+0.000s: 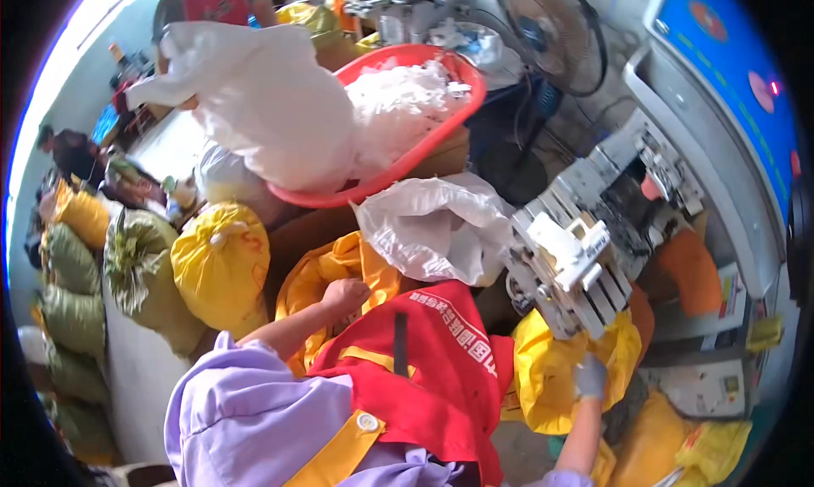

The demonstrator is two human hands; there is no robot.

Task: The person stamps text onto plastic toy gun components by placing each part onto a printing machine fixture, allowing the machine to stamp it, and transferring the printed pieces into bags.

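My left hand [346,296] is closed in a fist over the orange-yellow sack [297,288] on my left. Whatever its fingers hold, if anything, is hidden. My right hand [591,377], in a pale grey glove, reaches to the mouth of a bright yellow bag [543,385] below the machine. Its fingertips point into the bag and do not show clearly. Just above is the white and grey metal machine [572,254], with a row of slanted bars at its front. A white sack [432,224] with an open mouth sits between my hands, beyond my red apron [424,351].
Beyond the white sack stands a red tub [462,105] heaped with small white pieces, a full white sack [263,105] leaning in it. Tied yellow [222,262] and green sacks [140,275] line the left. A fan [555,29] and a blue panel [721,55] stand at the far right.
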